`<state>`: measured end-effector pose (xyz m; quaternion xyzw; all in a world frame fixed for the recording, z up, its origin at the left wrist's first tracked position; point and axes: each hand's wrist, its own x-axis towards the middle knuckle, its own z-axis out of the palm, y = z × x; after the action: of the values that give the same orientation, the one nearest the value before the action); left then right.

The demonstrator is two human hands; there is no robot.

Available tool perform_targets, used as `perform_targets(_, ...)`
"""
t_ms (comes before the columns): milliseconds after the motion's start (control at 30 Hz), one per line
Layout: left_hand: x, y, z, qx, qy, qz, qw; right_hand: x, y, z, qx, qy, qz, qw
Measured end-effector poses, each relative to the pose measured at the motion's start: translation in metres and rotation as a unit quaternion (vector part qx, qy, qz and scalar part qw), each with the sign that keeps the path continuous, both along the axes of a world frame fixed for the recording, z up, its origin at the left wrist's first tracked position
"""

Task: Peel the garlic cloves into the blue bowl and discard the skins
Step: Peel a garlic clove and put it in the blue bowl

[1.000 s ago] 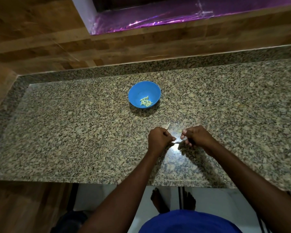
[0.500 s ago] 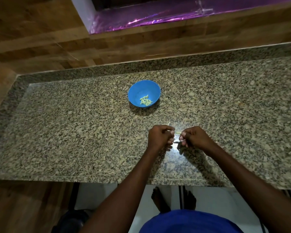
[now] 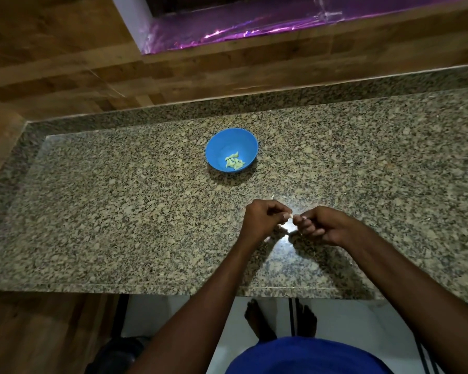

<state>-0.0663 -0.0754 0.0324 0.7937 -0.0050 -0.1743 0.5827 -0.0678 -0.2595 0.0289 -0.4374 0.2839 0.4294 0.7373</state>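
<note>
Just below the frame's centre, above a speckled tabletop, the left hand and right hand meet, curled fingers pinching one small garlic clove. The blue bowl, holding peeled cloves, sits well apart above them. The slippery clove could pop free and skitter away, or skin could drop unnoticed.

Both forearms reach forward from the bottom of the view and converge toward the middle. The left hand shows its back to the camera, fingers curled inward toward the palm, fingertips pointing right. The right hand mirrors it, knuckles up, its fingers bent and pointing left. The fingertips of the two hands nearly meet, pinching a small pale bit between them. Both wrists are held fairly straight, just above the surface.
</note>
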Motion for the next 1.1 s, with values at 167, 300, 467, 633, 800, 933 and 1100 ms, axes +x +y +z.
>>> perform_targets(167,0.003,-0.002,0.002,0.094,-0.081,-0.046,0.991,0.008,0.002,0.005,-0.033,0.018,0.042,0.998)
perform_targets(300,0.006,0.001,0.001,0.082,-0.073,-0.031,0.993,0.012,-0.001,0.004,0.017,0.042,0.046,0.998)
perform_targets(467,0.004,0.003,0.002,0.012,-0.04,0.012,0.999,0.009,-0.005,-0.006,0.121,0.064,-0.023,0.99)
perform_targets(633,-0.001,-0.002,0.007,-0.036,0.104,0.067,0.992,-0.001,0.009,0.0,-0.196,-0.142,0.073,0.967)
perform_targets(800,0.015,-0.011,0.017,-0.001,0.2,0.078,0.977,-0.002,0.015,-0.006,-0.518,-0.426,0.229,0.706)
perform_targets(933,0.027,-0.011,0.017,0.022,0.22,0.073,0.973,-0.003,0.009,-0.008,-0.531,-0.484,0.238,0.653)
perform_targets(1100,0.028,-0.005,0.006,0.002,0.188,0.056,0.981,-0.006,0.0,-0.006,-0.443,-0.419,0.08,0.789)
